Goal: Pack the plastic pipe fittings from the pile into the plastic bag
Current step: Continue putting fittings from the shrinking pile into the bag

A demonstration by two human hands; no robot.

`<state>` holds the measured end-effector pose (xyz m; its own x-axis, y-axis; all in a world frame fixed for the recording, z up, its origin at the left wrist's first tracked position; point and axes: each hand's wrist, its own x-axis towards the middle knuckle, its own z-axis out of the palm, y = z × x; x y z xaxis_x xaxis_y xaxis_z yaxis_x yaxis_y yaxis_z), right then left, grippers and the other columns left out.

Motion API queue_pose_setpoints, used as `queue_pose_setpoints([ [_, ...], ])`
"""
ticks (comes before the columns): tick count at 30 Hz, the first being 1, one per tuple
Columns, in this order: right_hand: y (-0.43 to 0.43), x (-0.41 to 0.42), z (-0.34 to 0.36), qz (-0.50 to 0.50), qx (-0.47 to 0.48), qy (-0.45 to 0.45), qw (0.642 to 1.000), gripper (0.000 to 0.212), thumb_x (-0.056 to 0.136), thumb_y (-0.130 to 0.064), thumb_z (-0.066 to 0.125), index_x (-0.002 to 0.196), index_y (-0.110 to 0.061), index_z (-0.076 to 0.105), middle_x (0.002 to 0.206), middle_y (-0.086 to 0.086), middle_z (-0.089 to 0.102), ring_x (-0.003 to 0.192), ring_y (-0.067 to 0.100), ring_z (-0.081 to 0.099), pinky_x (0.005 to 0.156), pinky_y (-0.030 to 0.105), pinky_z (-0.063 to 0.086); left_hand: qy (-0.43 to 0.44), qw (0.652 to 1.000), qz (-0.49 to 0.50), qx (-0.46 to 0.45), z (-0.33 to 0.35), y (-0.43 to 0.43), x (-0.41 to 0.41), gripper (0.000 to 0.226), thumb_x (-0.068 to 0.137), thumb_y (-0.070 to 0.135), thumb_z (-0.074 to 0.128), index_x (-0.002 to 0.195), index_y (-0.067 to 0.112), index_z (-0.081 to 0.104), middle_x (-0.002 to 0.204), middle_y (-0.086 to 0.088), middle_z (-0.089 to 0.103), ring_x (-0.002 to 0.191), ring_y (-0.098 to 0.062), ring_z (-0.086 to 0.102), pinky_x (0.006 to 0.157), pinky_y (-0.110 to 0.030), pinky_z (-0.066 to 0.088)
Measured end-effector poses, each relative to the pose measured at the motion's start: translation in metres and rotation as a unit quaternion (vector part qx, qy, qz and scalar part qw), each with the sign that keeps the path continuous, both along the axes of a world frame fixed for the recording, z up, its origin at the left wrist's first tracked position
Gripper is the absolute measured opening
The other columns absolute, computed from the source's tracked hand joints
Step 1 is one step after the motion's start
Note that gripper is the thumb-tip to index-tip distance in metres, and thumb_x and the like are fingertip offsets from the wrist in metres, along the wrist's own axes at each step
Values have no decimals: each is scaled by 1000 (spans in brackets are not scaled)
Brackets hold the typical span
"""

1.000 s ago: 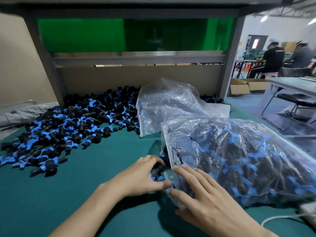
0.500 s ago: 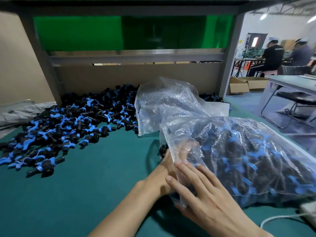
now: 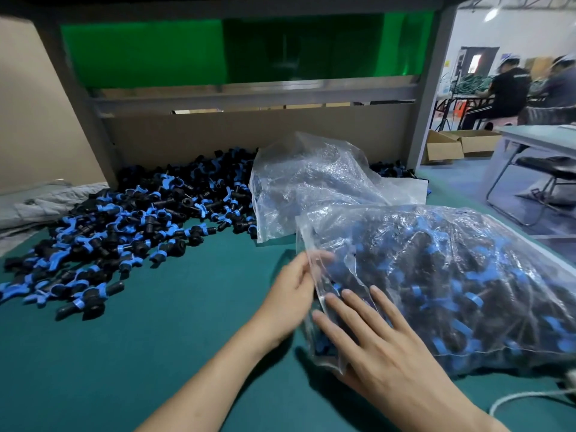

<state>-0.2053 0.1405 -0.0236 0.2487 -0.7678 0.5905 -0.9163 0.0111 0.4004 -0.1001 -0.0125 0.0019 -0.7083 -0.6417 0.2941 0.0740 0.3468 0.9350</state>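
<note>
A pile of black and blue pipe fittings (image 3: 124,222) spreads over the left of the green table (image 3: 156,353). A clear plastic bag (image 3: 452,275), bulging with fittings, lies on its side at the right with its mouth facing left. My left hand (image 3: 290,294) is at that mouth. Its fingertips show through the plastic just inside, and I see no fitting in them. My right hand (image 3: 374,344) lies flat with straight fingers on the bag's near corner and presses it down.
A second crumpled clear bag (image 3: 311,185) lies behind the full one, against the cardboard back wall (image 3: 218,135). Grey cloth (image 3: 40,204) sits at the far left. A white cord (image 3: 530,397) runs along the near right. Other people work at tables beyond the right edge.
A second ago my left hand held a few fittings at the bag's mouth. It went deep into the bag and has now drawn back to the opening without them. My right hand stayed on the bag.
</note>
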Motion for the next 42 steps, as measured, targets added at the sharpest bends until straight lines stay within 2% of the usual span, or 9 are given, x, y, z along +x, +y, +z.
queue_pose_setpoints([
  [4,1,-2,-2,-4,5,-8,1000,35,97,-43,47,104,-20,73,118,6,69,122,28,61,107,52,35,-29,979,201,-11,-11,-47,-4,19,102,9,45,113,18,59,114,4,68,103,-9,61,95,-27,45],
  [8,0,-2,-6,0,2,-7,1000,24,100,-34,48,96,-22,68,116,4,67,125,28,58,109,53,35,-189,975,117,22,-19,-69,-22,44,103,27,47,145,14,39,132,2,55,114,-15,55,100,-29,40],
  [12,4,-4,1,2,-29,-29,999,32,104,-26,40,90,-23,68,109,-3,69,120,24,62,107,49,37,-234,966,113,-11,-13,-72,-43,28,101,27,53,115,5,62,109,-9,69,97,-26,64,91,-38,51],
  [15,6,-7,17,-2,-64,-91,994,27,94,-20,46,90,-24,72,104,-10,71,112,17,67,105,43,37,-264,956,125,4,-2,-78,-42,22,101,29,49,91,11,55,87,-5,58,75,-18,52,67,-31,41],
  [19,9,-6,50,32,-126,-237,963,42,106,-25,31,91,-19,69,100,-10,69,98,14,68,97,39,43,-188,963,79,175,27,-83,-38,27,99,31,48,104,8,62,101,-8,63,76,-22,59,54,-27,49],
  [24,18,-40,129,17,-196,-282,939,19,96,-12,46,100,-19,62,106,-7,65,97,17,61,85,38,44,-81,971,55,219,105,-80,-61,22,97,12,47,76,10,53,48,3,57,37,-8,53,40,-18,46],
  [32,30,-135,275,-30,-372,-370,851,23,104,-24,39,109,-21,61,84,-8,60,67,5,47,63,29,31,65,979,15,190,265,-60,-119,27,98,6,37,75,4,50,43,-4,60,41,-13,64,40,-18,50],
  [36,29,-185,343,0,-404,-482,777,29,100,-1,34,110,-16,57,106,6,71,90,19,69,80,45,57,74,993,-9,94,354,-43,-133,26,96,7,39,72,5,49,52,-7,64,43,-11,64,41,-15,48],
  [42,-12,-204,369,56,-401,-554,727,23,103,-12,34,105,-18,57,105,14,68,93,37,66,72,48,51,118,990,55,59,401,-50,-105,20,92,14,46,72,15,46,51,1,56,45,-13,65,41,-16,46],
])
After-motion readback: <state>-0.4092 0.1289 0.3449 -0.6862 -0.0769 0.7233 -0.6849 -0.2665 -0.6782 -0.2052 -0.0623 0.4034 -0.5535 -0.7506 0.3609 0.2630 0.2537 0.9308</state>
